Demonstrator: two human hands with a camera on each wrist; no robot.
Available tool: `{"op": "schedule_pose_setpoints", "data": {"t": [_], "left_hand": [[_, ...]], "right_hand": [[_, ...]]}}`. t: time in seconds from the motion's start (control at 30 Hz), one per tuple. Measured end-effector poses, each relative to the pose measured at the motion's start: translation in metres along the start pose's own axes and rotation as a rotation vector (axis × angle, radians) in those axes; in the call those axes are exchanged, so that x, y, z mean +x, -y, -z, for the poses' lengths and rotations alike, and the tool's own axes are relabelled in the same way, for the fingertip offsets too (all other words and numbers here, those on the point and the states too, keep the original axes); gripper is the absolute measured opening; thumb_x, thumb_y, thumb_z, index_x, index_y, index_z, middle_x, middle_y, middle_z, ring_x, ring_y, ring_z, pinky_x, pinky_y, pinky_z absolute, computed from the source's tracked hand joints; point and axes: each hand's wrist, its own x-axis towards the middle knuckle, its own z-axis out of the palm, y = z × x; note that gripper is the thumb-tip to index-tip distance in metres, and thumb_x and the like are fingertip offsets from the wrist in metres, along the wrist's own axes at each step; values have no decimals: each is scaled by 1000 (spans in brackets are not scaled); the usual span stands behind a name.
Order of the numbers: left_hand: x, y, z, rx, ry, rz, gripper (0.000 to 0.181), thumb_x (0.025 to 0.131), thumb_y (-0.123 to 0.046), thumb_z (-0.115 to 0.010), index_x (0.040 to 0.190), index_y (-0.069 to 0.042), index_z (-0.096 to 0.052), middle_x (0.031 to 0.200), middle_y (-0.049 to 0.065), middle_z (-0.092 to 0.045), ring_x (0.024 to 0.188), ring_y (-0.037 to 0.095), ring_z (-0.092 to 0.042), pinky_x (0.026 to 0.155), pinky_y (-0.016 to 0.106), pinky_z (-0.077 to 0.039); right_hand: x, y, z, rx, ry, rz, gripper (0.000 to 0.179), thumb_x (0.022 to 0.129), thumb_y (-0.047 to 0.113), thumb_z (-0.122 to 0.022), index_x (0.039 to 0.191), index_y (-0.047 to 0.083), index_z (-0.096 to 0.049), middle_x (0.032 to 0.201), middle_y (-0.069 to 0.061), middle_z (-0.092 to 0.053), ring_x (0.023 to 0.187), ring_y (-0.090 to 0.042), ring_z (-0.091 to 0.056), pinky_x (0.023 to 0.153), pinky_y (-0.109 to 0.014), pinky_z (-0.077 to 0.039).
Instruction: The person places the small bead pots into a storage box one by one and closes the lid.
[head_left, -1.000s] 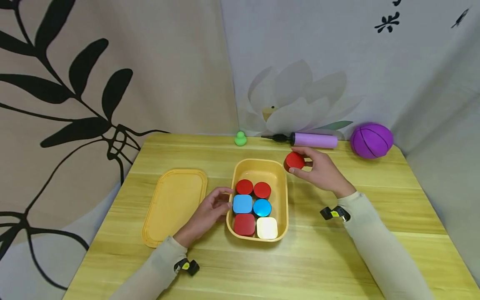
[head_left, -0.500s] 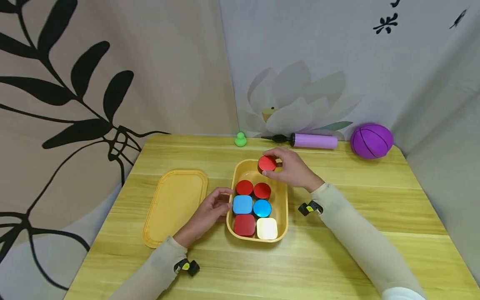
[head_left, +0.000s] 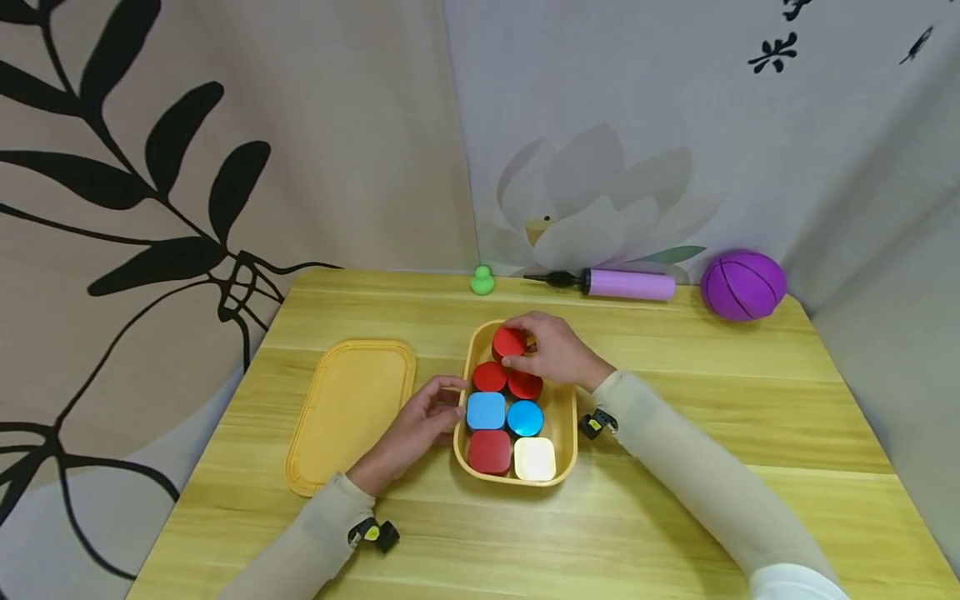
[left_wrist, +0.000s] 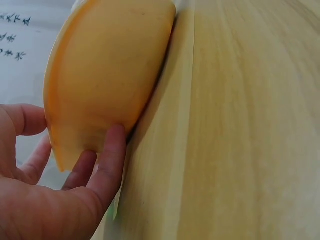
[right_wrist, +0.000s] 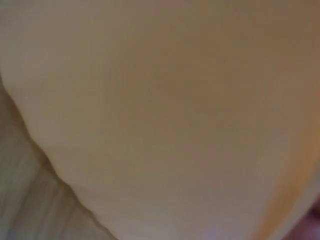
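In the head view, my right hand pinches a red round block between thumb and fingers, at the far end of a yellow plastic box. Beneath that hand are two red round blocks. Nearer me stand a blue square block, a blue round block, a red square block and a cream square block. My left hand touches the box's outer wall with relaxed fingers, one fingertip at the rim. The box wall fills the blurred right wrist view.
A yellow lid lies flat on the wooden table, left of the box. Along the back edge are a small green gourd-shaped piece, a purple hand pump and a purple ball. Patterned curtains hang behind.
My right hand has carried the red round block leftward from outside the box, over its rim, and down to its far end. The left hand has stayed at the box's side.
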Motion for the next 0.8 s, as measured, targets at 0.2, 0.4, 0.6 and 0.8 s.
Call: {"op": "schedule_pose_setpoints", "data": {"t": [0.2,0.4,0.6,0.8], "left_hand": [[0,0,-1,10,3,1,41,106,-23,-63,145,-20,-53,142,18,-52,115,25,-61,87,41,-63],[1,0,0,12,0,0,41,106,-23,-63,145,-20,-53,141,18,-51,115,25,-61,87,41,-63],[1,1,0,0,5,-4,41,106,-23,-64,146,-19,-53,142,17,-51,115,24,-61,88,41,-63],[0,1,0,-19,17,-12,40,107,-21,-62,146,-18,-52,141,18,-51,113,23,-61,88,41,-62]], "right_hand": [[3,1,-5,-28,-22,-13,59,91,35,-85,138,4,-67,125,-10,-72,108,-25,-68,91,-39,-60],[8,2,-11,-37,11,-20,43,94,27,-82,129,2,-73,117,-10,-78,100,-19,-75,89,-35,-63],[9,3,-12,-48,35,-48,43,96,25,-80,131,2,-72,119,-10,-78,101,-19,-75,91,-35,-63],[7,2,-12,-20,17,-51,43,96,25,-80,131,2,-72,121,-12,-77,103,-20,-76,92,-37,-63]]}}
